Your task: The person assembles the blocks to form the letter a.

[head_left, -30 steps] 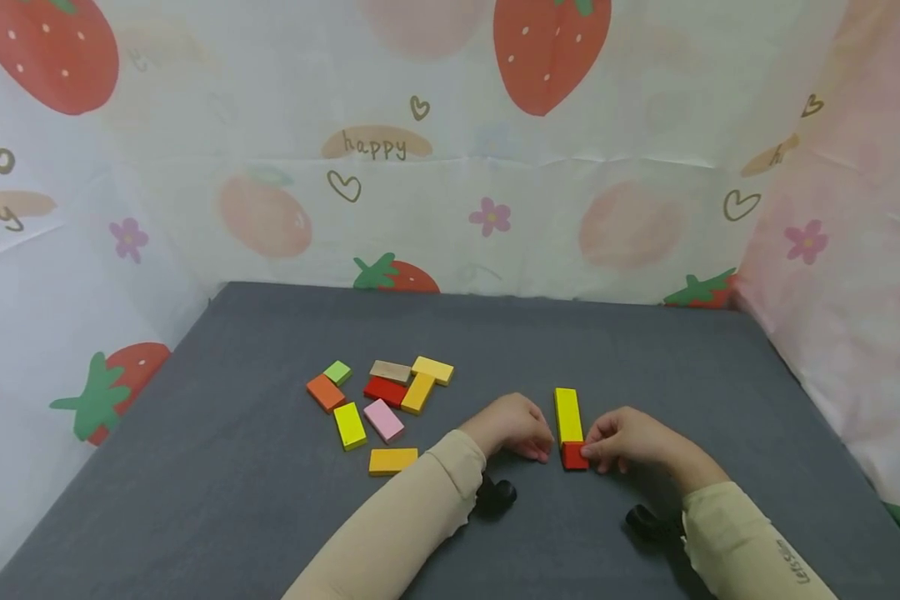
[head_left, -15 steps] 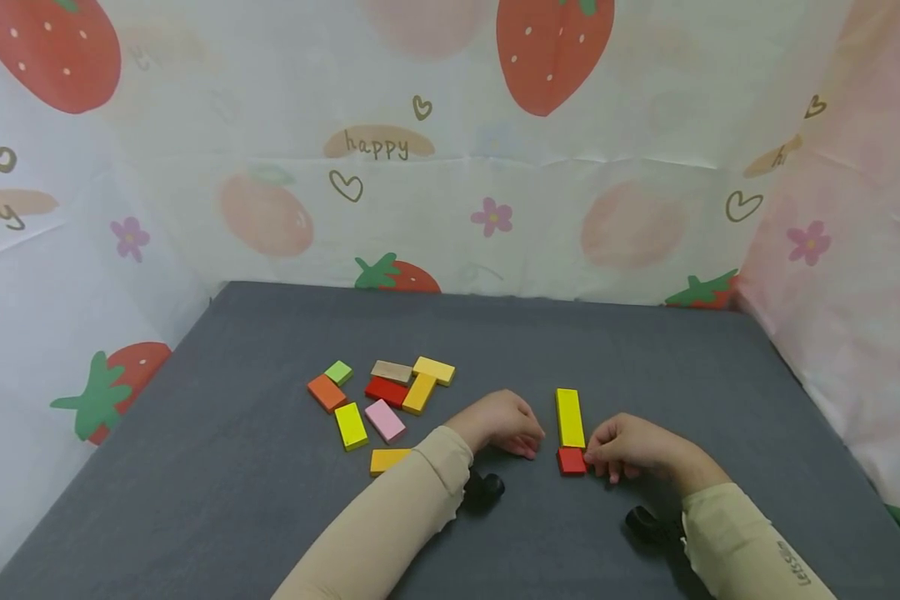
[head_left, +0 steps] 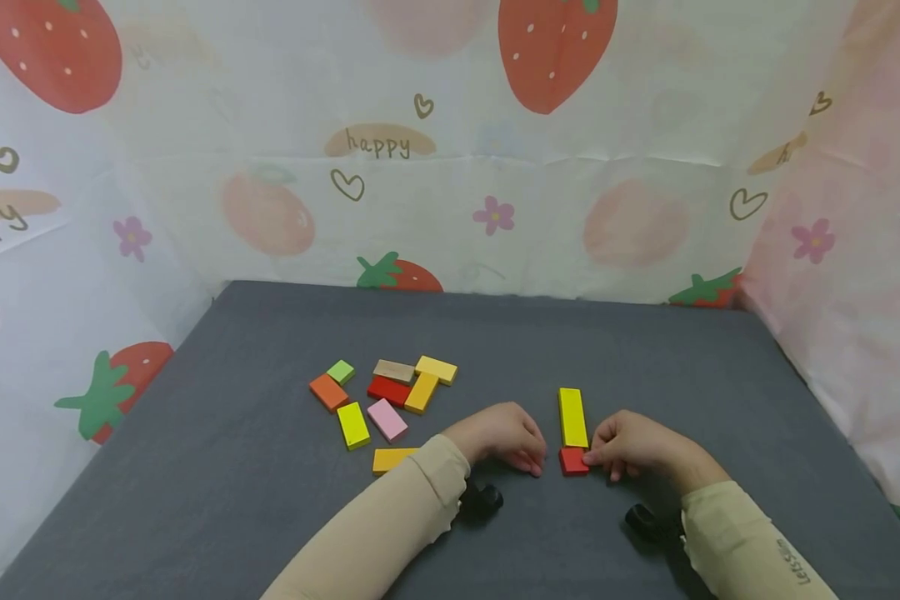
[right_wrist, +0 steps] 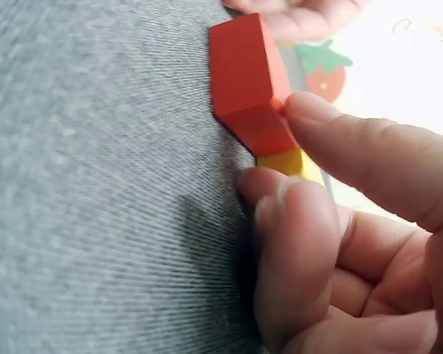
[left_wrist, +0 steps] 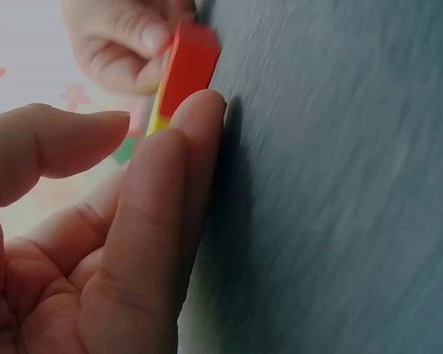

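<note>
A short red block lies on the dark cloth, against the near end of a long yellow block. My right hand is at its right side. In the right wrist view the thumb touches the red block's upper edge, while the fingers are loosely bent below and do not close round it. To the left of the red block, my left hand hovers low over the cloth with nothing in it. Its thumb stands apart from the fingers in the left wrist view.
Left of my left hand lie several loose blocks: pink, yellow, orange, green, tan and red. An amber block is partly behind my left sleeve. Printed curtains stand behind the table.
The red block has shifted slightly toward me at the yellow block's near end. My left hand has drawn a little left, away from it. My right hand stays beside it.
</note>
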Available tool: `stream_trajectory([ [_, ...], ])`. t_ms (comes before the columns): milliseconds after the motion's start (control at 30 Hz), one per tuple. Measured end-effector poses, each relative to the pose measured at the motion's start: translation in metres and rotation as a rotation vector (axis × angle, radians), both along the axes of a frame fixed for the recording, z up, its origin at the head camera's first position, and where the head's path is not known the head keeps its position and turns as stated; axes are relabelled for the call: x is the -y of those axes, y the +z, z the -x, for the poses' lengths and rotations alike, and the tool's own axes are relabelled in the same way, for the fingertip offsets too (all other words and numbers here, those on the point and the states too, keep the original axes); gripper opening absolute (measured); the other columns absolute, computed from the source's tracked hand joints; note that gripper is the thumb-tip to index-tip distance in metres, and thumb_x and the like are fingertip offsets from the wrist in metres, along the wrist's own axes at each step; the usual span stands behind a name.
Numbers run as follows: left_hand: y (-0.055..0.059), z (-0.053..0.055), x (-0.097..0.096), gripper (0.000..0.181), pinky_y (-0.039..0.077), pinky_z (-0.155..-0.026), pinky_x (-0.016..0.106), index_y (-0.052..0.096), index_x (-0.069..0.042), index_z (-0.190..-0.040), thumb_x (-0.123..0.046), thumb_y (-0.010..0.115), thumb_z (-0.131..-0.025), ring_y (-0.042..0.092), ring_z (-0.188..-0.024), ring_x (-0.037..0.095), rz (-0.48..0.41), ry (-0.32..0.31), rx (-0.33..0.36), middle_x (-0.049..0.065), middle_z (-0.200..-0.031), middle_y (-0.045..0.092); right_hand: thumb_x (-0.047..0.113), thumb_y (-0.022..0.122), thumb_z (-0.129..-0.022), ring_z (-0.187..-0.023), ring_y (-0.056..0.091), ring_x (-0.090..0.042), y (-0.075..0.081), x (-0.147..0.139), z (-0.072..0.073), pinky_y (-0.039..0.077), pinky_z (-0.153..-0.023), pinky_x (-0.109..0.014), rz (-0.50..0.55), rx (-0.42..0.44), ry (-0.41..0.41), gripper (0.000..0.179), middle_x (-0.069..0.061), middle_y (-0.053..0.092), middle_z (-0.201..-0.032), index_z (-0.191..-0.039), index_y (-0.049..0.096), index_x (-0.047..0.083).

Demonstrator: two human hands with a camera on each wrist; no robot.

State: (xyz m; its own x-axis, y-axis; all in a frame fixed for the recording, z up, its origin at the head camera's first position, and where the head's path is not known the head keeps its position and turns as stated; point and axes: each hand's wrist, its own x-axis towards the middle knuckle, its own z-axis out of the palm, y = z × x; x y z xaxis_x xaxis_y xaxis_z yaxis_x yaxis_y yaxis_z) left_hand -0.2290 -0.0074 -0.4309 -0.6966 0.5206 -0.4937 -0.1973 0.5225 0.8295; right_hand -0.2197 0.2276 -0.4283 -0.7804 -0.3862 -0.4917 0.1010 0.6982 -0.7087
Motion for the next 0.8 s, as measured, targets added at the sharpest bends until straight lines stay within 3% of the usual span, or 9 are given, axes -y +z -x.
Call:
stream_trajectory([
  [233, -0.003, -0.010, -0.012, 0.011, 0.058, -0.069, 0.025, 0.074, -0.003, -0.086, -0.012, 0.068, -0.090, 0.068, -0.065, 0.011, -0.030, -0.007, 0.027, 0.006, -0.073, 0.072, 0.027, 0.073, -0.086, -0.051, 0.053, -0.009, 0.002, -0.001, 0.001, 0.035, -0.047, -0.021, 0.013, 0.006, 0.039, 0.024, 0.004, 0.059, -0.058, -0.078, 0.069, 0.005],
  [800, 0.001, -0.007, -0.017, 0.014, 0.057, -0.069, 0.025, 0.074, -0.002, -0.086, -0.012, 0.066, -0.091, 0.067, -0.065, 0.011, -0.024, 0.006, 0.023, 0.006, -0.073, 0.071, 0.023, 0.071, -0.089, -0.053, 0.055, -0.011, 0.004, -0.004, 0.002, 0.036, -0.048, -0.021, 0.030, 0.006, 0.067, 0.021, 0.003, 0.060, -0.061, -0.082, 0.070, 0.004],
])
